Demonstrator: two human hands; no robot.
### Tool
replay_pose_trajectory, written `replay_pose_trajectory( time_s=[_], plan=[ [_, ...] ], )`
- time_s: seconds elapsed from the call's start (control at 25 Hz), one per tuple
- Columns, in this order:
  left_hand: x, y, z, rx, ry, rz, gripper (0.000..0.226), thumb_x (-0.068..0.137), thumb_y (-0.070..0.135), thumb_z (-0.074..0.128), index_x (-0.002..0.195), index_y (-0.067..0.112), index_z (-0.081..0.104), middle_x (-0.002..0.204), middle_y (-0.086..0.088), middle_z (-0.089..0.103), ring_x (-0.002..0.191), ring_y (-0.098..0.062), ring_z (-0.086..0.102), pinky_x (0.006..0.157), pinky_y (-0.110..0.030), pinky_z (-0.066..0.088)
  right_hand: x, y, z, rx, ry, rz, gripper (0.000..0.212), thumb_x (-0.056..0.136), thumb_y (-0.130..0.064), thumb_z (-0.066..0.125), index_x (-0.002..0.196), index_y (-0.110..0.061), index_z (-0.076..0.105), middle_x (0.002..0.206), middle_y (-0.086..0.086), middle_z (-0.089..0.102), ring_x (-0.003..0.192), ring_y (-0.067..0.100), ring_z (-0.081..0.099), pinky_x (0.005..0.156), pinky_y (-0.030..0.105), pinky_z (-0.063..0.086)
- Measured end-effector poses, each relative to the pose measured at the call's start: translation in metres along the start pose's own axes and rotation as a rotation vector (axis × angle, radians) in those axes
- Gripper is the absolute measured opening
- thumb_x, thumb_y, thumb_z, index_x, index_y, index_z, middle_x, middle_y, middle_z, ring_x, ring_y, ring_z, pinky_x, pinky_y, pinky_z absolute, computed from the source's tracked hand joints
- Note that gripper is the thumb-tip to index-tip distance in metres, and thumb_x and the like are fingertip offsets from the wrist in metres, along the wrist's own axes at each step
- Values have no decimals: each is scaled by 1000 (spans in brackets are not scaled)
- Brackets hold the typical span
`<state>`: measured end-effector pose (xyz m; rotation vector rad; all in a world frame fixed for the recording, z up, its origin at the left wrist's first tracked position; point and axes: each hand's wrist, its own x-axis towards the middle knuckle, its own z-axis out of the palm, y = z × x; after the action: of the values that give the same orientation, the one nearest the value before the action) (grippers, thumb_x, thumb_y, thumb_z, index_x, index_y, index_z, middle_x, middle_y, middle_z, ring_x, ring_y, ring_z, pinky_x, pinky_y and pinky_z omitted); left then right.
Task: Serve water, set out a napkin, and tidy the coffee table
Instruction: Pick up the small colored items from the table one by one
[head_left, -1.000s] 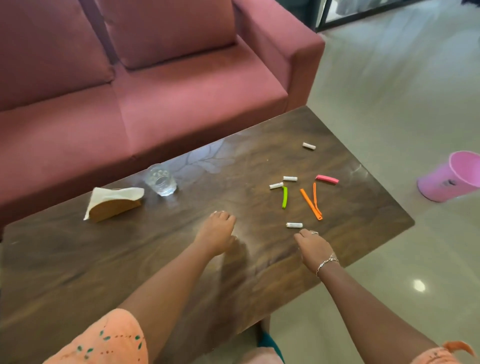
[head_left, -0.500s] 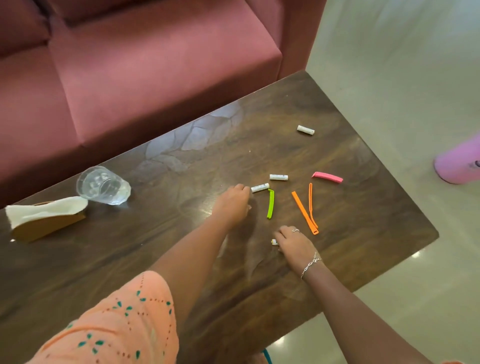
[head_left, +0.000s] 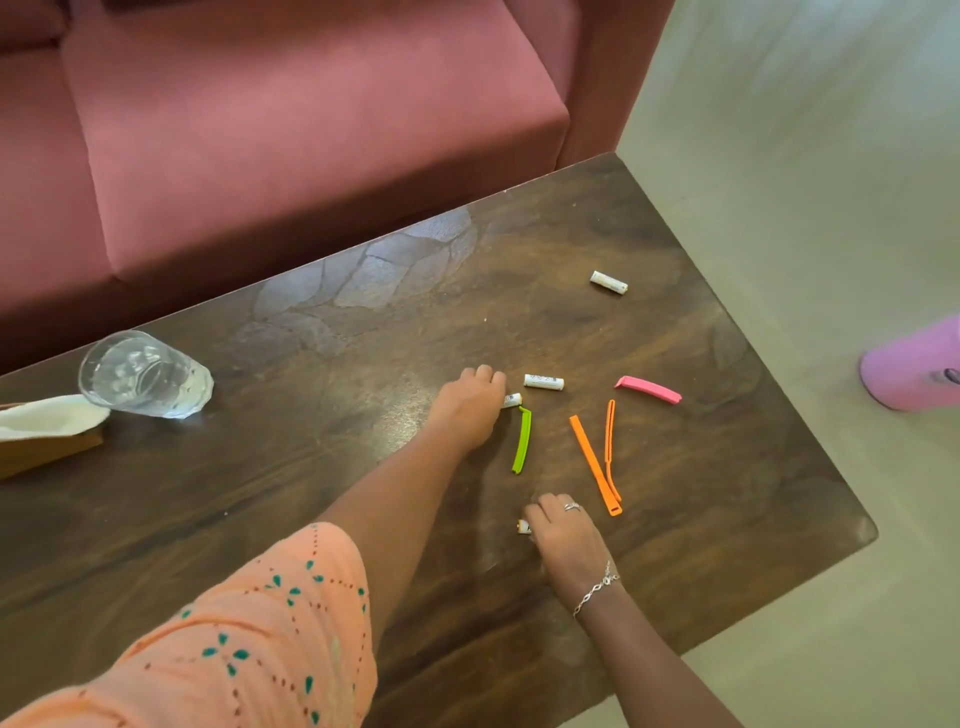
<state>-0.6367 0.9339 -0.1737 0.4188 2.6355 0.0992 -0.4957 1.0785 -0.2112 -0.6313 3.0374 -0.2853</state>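
Note:
On the dark wooden coffee table (head_left: 311, 467) my left hand (head_left: 467, 408) curls its fingers over a small white battery (head_left: 512, 400). My right hand (head_left: 563, 535) closes on another white battery (head_left: 523, 527) near the front edge. Two more batteries lie loose, one by my left hand (head_left: 543, 382) and one farther back (head_left: 609, 282). A green clip (head_left: 522, 439), an open orange clip (head_left: 597, 462) and a pink clip (head_left: 648, 389) lie between them. A glass of water (head_left: 145, 374) stands at the left beside a white napkin (head_left: 47, 418) in a brown holder.
A maroon sofa (head_left: 291, 119) runs along the table's far side. A pink plastic bin (head_left: 917, 364) stands on the pale floor to the right of the table.
Both hands have moved forward from the bare table onto the batteries. My left hand now covers the battery by the green clip; my right hand has closed over the nearest one.

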Motion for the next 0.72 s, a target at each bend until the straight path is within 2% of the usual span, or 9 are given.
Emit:
replay_pose_trajectory(
  time_s=[0.12,0.2,0.32,0.4,0.52,0.6,0.72],
  plan=[
    [-5,-1,-1,-18,6,-2,23,92,3,40,114,2,45,121,-17,48,111,-34,48,82,-42,45,-6,-2,-3,33,52,27,11,66,-13,54,70,-17,63,67,-1,60,58,20,57,60,28,33],
    [-20,-7,-2,-121,46,-63,20,93,9,42,111,2,47,118,-17,51,108,-34,50,83,-41,43,-8,-3,-8,61,80,53,18,59,-6,62,73,-15,63,69,1,60,59,21,56,62,29,34],
    [-56,-22,-2,-222,95,-106,20,93,18,45,107,3,48,114,-15,53,104,-34,53,82,-41,43,-6,-6,-25,98,162,58,19,72,-9,44,76,-12,62,70,4,60,61,24,54,62,30,34],
    [-81,-32,-2,-254,113,-128,20,94,21,45,104,4,49,112,-12,53,100,-31,54,79,-38,43,-1,-10,-37,106,198,44,21,75,-11,40,76,-11,61,71,5,60,63,25,52,62,31,35],
    [-128,-51,-4,-309,146,-186,19,93,21,46,102,4,49,109,-11,54,95,-30,54,70,-33,37,3,-37,-52,100,237,16,17,74,-9,43,76,-10,60,71,6,60,64,26,53,63,30,35],
    [-162,-66,-4,-334,163,-222,18,92,20,47,102,4,49,108,-11,55,94,-30,55,71,-36,40,3,-63,-58,95,247,-7,14,69,-3,50,77,-11,58,72,6,60,63,27,54,64,30,35],
    [-218,-89,-3,-358,187,-261,19,92,20,47,103,5,50,109,-11,55,95,-31,55,76,-38,42,2,-107,-65,99,244,-48,22,59,3,59,77,-10,58,72,7,60,60,28,56,63,31,34]
  ],
)
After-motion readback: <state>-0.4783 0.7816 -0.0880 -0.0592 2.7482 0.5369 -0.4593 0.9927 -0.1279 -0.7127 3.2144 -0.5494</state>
